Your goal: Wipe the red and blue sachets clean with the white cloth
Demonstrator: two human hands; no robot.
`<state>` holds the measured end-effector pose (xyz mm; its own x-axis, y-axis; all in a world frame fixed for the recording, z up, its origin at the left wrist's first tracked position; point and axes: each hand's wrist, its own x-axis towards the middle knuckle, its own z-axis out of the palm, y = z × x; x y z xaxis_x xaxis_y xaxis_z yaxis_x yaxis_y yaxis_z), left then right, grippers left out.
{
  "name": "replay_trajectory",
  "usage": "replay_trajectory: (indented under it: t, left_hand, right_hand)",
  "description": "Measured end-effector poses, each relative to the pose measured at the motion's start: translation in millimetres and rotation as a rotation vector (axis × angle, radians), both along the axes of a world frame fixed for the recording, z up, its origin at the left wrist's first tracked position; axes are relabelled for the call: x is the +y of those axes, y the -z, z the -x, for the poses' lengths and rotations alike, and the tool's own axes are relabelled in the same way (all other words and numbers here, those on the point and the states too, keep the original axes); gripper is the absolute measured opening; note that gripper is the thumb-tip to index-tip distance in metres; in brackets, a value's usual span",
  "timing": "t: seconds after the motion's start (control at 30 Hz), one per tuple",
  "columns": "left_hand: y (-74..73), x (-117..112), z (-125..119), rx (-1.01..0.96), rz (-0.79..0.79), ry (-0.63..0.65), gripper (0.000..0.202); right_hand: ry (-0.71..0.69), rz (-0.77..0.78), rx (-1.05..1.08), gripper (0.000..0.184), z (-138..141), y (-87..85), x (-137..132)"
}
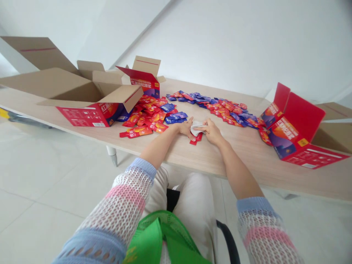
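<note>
Both my hands meet at the middle of the wooden table [247,161]. My left hand [185,128] and my right hand [212,131] are closed around a small stack of sachets [197,128], white side up, with a red sachet [197,139] showing underneath. A heap of red and blue sachets [150,113] lies just left of my left hand. A longer spread of blue and red sachets [220,106] stretches behind and to the right of my right hand.
An open red carton [85,110] with raised cardboard flaps lies at the left, a smaller open one [144,79] behind it. Another open red and blue carton [294,132] lies at the right. A green mesh bag [162,242] rests on my lap.
</note>
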<state>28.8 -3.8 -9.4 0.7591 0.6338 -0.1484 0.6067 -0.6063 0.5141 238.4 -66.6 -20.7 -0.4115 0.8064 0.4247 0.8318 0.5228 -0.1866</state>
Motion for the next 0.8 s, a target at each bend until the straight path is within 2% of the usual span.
replay_trajectory:
  t: [0.1, 0.23, 0.4, 0.57, 0.7, 0.8]
  left_hand:
    - [-2.5, -1, -2, 0.079, -0.012, -0.045, 0.159]
    - [-4.2, 0, -4, 0.127, -0.012, -0.034, 0.16]
    - [-2.6, 2, -4, 0.15, -0.02, -0.018, 0.158]
    - [-7.1, -2, -3, 0.17, -0.036, -0.006, 0.154]
    - [-8.7, -3, -3, 0.162, -0.048, -0.001, 0.153]
    - [-7.3, -2, -5, 0.152, -0.044, 0.009, 0.153]
  right_hand:
    - [0.033, 0.034, -0.124, 0.042, 13, 0.9, -1]
    - [0.142, 0.019, -0.198, 0.044, 18, 0.8, 7]
    - [0.287, -0.006, -0.22, 0.05, 21, 0.9, 12]
    - [0.43, 0.025, -0.183, 0.045, 25, -1.0, 7]
    - [0.54, 0.023, -0.097, 0.039, 15, 3.3, 9]
    - [0.542, 0.01, 0.005, 0.035, -6, 8.8, 12]
